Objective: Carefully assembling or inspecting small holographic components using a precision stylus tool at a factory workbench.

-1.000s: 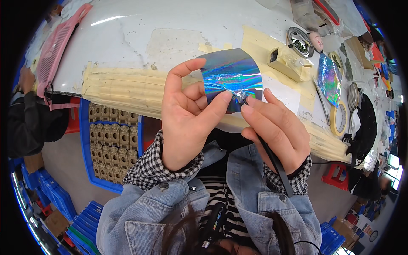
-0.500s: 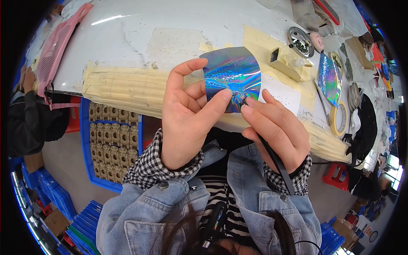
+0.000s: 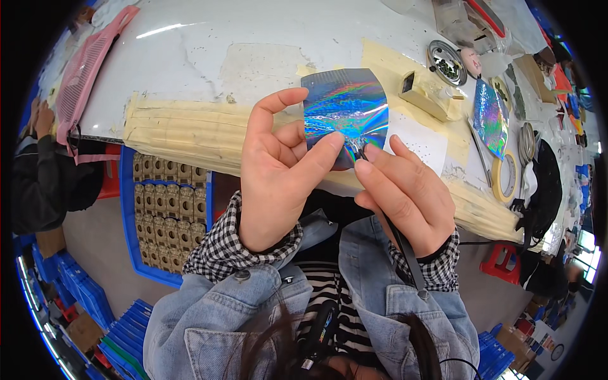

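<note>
My left hand (image 3: 282, 171) pinches a shiny holographic foil sheet (image 3: 345, 107) by its lower edge, holding it up over the table's front edge. My right hand (image 3: 405, 193) grips a thin black tool (image 3: 400, 244) like a pen, its tip touching the foil's lower right corner next to my left thumb. Both sleeves are checked cuffs under denim.
A white table (image 3: 209, 57) with tan tape strips along its edge (image 3: 183, 130). A second foil piece (image 3: 489, 117), tape roll (image 3: 505, 177), small beige block (image 3: 423, 95) and round metal part (image 3: 446, 62) lie to the right. A blue crate of brown parts (image 3: 166, 209) sits below. Another person's sleeve (image 3: 44, 177) is at far left.
The foil sheet has shifted slightly upward and turned a little between my hands; the tool tip stays at its lower corner.
</note>
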Demonstrator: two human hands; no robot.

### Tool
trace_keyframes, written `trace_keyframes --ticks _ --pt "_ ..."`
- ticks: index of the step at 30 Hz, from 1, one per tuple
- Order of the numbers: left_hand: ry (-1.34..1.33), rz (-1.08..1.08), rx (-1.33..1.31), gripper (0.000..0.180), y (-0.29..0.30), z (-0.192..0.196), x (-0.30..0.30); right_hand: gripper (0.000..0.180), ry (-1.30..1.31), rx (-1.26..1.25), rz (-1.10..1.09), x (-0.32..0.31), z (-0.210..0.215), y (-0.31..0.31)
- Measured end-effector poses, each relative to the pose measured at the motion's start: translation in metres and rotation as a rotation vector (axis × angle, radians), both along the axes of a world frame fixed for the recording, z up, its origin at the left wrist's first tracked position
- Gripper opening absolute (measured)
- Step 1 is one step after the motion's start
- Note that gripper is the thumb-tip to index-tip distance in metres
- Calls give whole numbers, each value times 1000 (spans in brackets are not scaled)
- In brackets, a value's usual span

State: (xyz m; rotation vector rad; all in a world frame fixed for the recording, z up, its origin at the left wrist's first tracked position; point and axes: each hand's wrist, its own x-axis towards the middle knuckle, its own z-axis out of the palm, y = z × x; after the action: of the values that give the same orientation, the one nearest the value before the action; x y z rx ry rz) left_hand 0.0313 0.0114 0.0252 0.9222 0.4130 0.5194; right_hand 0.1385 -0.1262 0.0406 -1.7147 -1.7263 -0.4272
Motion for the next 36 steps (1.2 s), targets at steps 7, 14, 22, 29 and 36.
trace_keyframes --ticks 7,14,22,29,36 --pt "-23 -5 -6 53 0 -1 0 34 5 -16 16 0 -1 -1" --pt "-30 5 -15 52 -1 -1 0 34 -6 -32 12 0 0 -1" --pt "-32 -2 -5 52 -1 -1 0 35 46 -36 25 1 -1 -3" --pt "-28 12 -12 52 -1 -1 1 27 246 -57 21 -2 0 -5" --pt "-11 10 -14 53 -1 0 0 32 406 -31 53 0 -1 -6"
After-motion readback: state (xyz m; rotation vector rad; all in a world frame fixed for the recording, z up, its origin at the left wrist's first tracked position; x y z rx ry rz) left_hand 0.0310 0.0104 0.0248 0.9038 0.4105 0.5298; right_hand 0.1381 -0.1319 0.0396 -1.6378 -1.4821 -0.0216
